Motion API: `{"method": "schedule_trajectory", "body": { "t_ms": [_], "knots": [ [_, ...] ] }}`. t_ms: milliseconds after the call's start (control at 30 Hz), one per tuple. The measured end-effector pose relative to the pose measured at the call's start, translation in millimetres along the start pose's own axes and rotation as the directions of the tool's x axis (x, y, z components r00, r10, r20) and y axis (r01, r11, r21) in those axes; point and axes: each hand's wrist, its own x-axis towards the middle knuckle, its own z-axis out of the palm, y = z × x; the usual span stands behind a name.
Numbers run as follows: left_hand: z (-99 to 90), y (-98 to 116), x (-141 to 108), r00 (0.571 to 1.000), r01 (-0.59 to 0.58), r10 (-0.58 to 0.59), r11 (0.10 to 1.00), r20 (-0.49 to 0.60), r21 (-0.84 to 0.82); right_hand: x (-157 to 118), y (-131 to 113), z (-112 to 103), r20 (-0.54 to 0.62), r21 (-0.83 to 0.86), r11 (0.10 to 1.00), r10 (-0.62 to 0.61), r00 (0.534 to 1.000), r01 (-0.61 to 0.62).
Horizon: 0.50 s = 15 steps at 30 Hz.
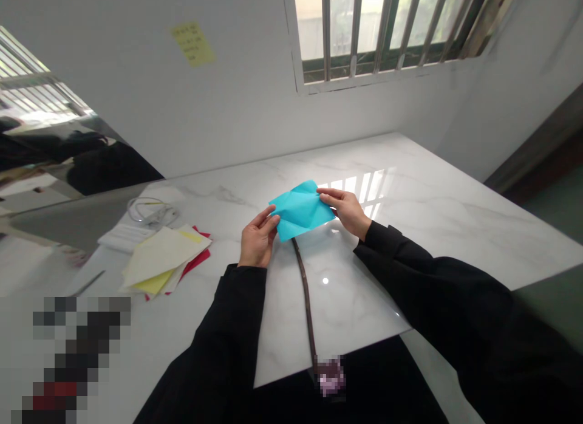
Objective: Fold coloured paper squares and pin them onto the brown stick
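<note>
A creased sheet of blue paper (303, 211) is held up over the white marbled table (255, 169). My left hand (259, 239) pinches its left edge between thumb and fingers. At the opposite edge, my right hand (346, 211) grips the upper right part the same way. Below the paper, a thin dark brown stick (306, 290) runs down toward the near table edge; its upper end is hidden behind the sheet. The stick's lower end meets a pixelated pinkish patch.
Left of my hands lie a stack of cream, yellow and red papers (166, 260), a coiled white cable (152, 212) and a thin grey rod (88, 282). A yellow note (194, 44) is on the wall beside a barred window (382, 29). Pixelation covers the lower left.
</note>
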Motion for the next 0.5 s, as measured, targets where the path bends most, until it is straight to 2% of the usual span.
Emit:
{"method": "schedule_trajectory", "body": {
  "t_ms": [167, 267, 400, 500],
  "knots": [
    [-2.3, 2.3, 1.1, 1.000, -0.018, 0.018, 1.000, 0.002, 0.002, -1.3, -2.1, 0.8, 0.017, -0.058, 0.996, -0.062, 0.998, 0.063],
    [-1.8, 5.6, 0.7, 1.000, -0.021, 0.021, 1.000, 0.007, -0.004, -2.2, -2.9, 2.0, 0.071, -0.088, 0.989, -0.114, 0.991, 0.121],
    [1.1, 5.9, -1.0, 0.998, 0.034, -0.032, 0.999, 0.058, -0.034, -3.2, -1.5, 5.6, 0.147, -0.126, 0.980, -0.138, 0.979, 0.157],
    [1.7, 0.0, -0.4, 0.997, 0.025, -0.027, 1.000, 0.074, 0.018, -3.1, -1.2, 5.5, 0.086, -0.179, 0.961, -0.200, 0.976, 0.213]
  ]
}}
